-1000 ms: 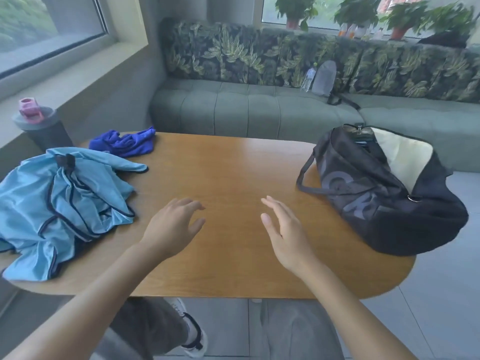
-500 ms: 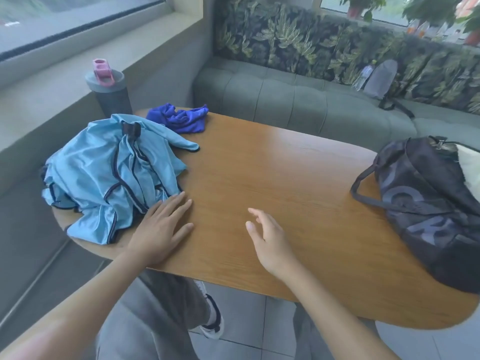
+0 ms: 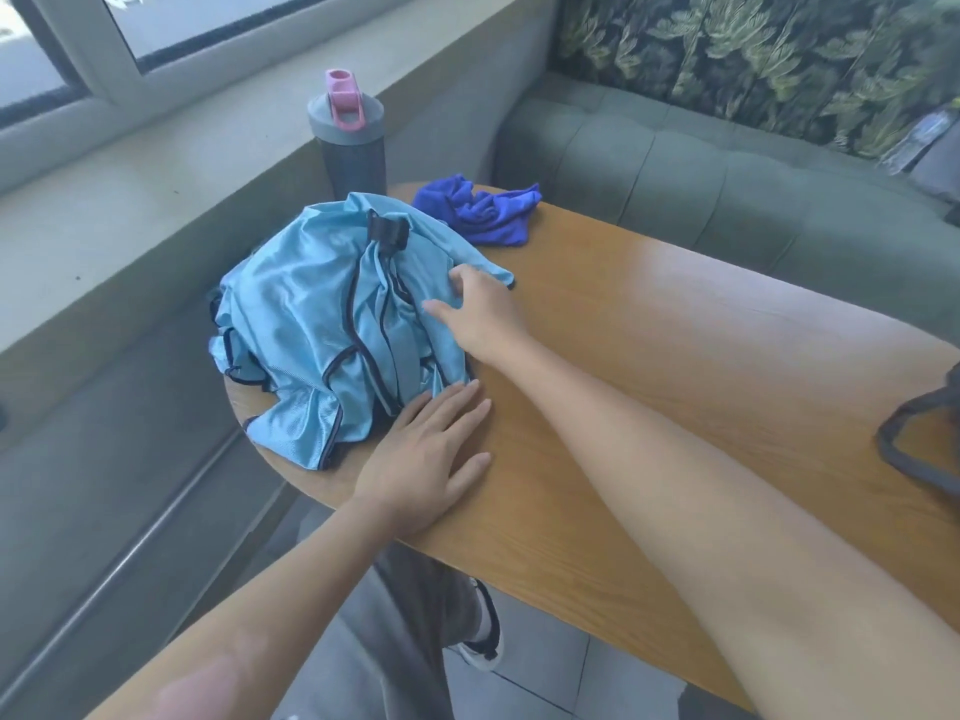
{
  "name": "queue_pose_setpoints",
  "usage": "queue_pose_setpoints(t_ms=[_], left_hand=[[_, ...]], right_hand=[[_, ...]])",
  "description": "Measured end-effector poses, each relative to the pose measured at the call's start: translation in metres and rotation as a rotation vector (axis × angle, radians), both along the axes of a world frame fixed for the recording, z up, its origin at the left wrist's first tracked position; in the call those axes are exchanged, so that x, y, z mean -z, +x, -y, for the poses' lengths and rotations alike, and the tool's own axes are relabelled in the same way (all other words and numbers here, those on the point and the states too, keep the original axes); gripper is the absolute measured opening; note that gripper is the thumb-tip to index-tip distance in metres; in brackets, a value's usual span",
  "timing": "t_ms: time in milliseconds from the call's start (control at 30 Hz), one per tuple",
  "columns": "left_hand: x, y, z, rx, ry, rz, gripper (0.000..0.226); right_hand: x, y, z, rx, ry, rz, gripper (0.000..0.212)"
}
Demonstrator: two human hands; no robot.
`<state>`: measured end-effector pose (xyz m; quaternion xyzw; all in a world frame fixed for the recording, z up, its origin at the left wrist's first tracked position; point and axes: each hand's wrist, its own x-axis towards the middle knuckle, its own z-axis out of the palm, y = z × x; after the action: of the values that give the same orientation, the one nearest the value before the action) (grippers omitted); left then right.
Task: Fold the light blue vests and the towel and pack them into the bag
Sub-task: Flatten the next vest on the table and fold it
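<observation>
Both hands are open, left hand flat on table, right hand touching vests; thin slippery cloth, I think, best pinched at shoulder straps

A wooden table with a rounded end fills the middle, daylight glaring off its top. A grey-green tufted sofa sits at 1 o'clock under a leaf-patterned backrest. At 11 o'clock a white-framed window stands above a broad pale sill. Grey floor tiles show at 6 o'clock
</observation>
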<state>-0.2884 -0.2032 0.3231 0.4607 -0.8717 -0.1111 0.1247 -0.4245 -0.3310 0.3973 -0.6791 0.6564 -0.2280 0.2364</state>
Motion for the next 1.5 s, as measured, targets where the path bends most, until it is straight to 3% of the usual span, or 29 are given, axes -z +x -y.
queue_pose_setpoints(t_ms=[100, 233, 400, 700, 867, 967, 1067, 1167, 1300, 1400, 1500], left_hand=[[-0.002, 0.0, 0.0, 0.002, -0.027, 0.005, 0.063], [-0.008, -0.001, -0.004, -0.022, -0.074, -0.002, 0.071], [-0.013, -0.002, -0.009, -0.089, -0.07, -0.047, 0.084], [-0.015, -0.001, -0.012, -0.138, -0.078, -0.076, 0.089], [-0.019, -0.004, -0.013, -0.132, -0.011, -0.142, 0.092], [-0.018, -0.004, -0.012, -0.088, 0.045, -0.223, 0.096], [-0.015, -0.004, -0.009, -0.055, 0.027, -0.236, 0.096], [-0.011, -0.004, -0.007, -0.048, 0.023, -0.217, 0.093], [-0.007, -0.002, -0.006, -0.049, 0.016, -0.217, 0.088], [-0.007, -0.001, -0.007, -0.047, 0.02, -0.23, 0.086], [-0.007, 0.001, -0.007, -0.048, 0.043, -0.256, 0.086]], right_hand=[[0.006, 0.012, 0.01, 0.058, -0.107, -0.069, 0.022], [0.001, 0.0, 0.007, 0.129, -0.204, -0.005, 0.021], [-0.004, -0.071, -0.021, 0.308, -0.26, 0.11, 0.012], [0.028, -0.232, -0.123, 0.644, -0.068, 0.073, 0.016], [0.034, -0.292, -0.183, 0.973, -0.038, 0.09, 0.018], [0.027, -0.298, -0.201, 1.154, -0.077, 0.025, 0.032], [0.024, -0.277, -0.196, 1.0, -0.21, -0.149, 0.042], [0.026, -0.235, -0.177, 0.639, -0.272, -0.189, 0.038], [0.021, -0.172, -0.155, 0.145, -0.015, -0.185, 0.053], [0.028, -0.149, -0.145, 0.029, 0.09, -0.217, 0.061], [0.03, -0.15, -0.146, 0.062, 0.022, -0.239, 0.042]])
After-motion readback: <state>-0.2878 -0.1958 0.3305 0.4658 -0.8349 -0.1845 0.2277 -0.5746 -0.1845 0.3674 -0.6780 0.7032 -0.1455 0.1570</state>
